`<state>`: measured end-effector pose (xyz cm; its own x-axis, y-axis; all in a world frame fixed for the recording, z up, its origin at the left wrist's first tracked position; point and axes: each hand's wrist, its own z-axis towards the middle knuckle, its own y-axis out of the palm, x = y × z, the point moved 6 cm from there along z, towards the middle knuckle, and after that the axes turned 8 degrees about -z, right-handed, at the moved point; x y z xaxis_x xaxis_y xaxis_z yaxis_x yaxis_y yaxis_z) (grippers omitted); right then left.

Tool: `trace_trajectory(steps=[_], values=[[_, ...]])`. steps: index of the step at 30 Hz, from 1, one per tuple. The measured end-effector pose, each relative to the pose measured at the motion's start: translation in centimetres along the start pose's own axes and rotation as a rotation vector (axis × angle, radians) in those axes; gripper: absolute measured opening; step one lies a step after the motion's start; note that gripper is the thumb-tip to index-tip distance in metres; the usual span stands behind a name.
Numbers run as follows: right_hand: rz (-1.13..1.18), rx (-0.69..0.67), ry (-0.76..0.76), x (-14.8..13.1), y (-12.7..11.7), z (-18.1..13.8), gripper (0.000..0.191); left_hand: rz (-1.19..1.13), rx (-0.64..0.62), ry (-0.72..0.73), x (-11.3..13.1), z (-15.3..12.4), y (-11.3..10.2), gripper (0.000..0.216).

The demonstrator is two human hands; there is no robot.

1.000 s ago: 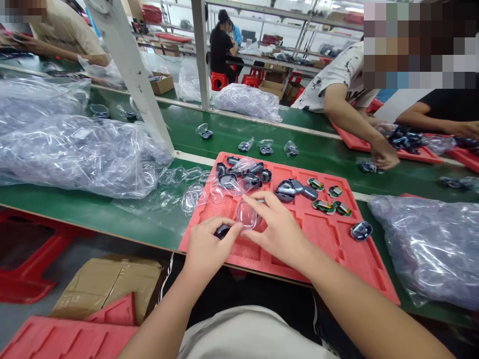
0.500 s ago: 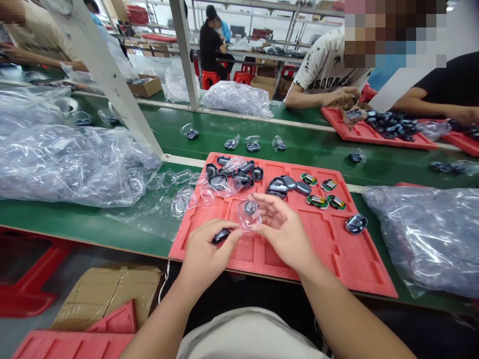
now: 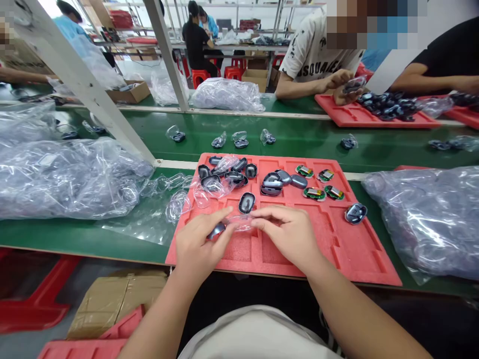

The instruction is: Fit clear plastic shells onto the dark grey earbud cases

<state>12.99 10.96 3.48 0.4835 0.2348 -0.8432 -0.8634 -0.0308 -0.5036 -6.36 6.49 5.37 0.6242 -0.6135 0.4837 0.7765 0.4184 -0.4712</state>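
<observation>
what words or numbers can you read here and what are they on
"SQUAR" in dark letters on the chest of a co-worker's white t-shirt, with the rest of the word lost in the folds
The markings on the green circuit boards are too small to read
The small label on the plastic bag is too blurred to read

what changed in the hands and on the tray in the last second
The dark oval part that sat in the clear plastic shell now lies on the red foam tray, just beyond the hands. The empty shell sits between the right hand and left hand. The left hand still holds its dark piece. The parts further up the tray stayed put.
</observation>
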Motion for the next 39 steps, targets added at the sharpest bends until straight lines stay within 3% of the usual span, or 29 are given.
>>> trace_trajectory(steps=[2,4,9,12,15,18,21,25,29,31,35,37,39], values=[[-0.01,0.056,-0.004,0.0,-0.5,-0.1,0.011,-0.024,0.011,-0.003,0.2,-0.1,0.0,0.027],[0.001,0.074,0.0,0.1,-0.8,-0.2,0.012,-0.068,0.013,-0.023,0.4,-0.1,0.1,0.02],[0.193,-0.081,0.154,1.3,-0.1,-0.1,0.013,-0.182,0.077,-0.093,0.4,-0.2,0.2,0.015],[0.335,-0.137,0.172,1.6,0.6,-0.2,0.015,-0.184,0.115,-0.082,0.3,-0.5,0.3,0.016],[0.448,-0.077,0.187,1.6,1.1,-0.6,0.013,-0.13,0.197,-0.077,0.2,-0.9,0.1,0.018],[0.484,0.04,0.176,1.5,1.9,-1.4,0.027,-0.019,0.268,-0.055,0.8,-1.0,0.1,0.017],[0.482,0.11,0.086,1.0,2.7,-2.1,0.041,0.008,0.23,-0.084,1.5,-0.5,0.8,0.011],[0.355,0.117,-0.047,0.6,3.2,-2.2,0.066,-0.12,0.099,-0.215,1.9,0.1,1.6,0.011],[0.385,0.129,-0.001,0.6,3.1,-1.6,0.059,-0.303,0.021,-0.4,1.2,0.0,2.1,0.012],[0.498,0.133,0.038,0.5,3.2,-1.4,0.058,-0.421,0.055,-0.534,0.5,-0.6,2.4,0.01],[0.56,0.132,-0.017,-0.1,3.1,-1.3,0.063,-0.791,0.307,-0.841,-1.2,-3.0,3.5,0.021],[0.474,0.124,-0.073,-0.2,2.8,-1.4,0.062,-0.912,0.292,-0.92,-1.7,-3.8,4.0,0.025],[0.343,0.104,-0.122,-0.3,2.2,-1.5,0.064,-0.909,0.161,-0.917,-2.0,-3.9,3.9,0.025]])
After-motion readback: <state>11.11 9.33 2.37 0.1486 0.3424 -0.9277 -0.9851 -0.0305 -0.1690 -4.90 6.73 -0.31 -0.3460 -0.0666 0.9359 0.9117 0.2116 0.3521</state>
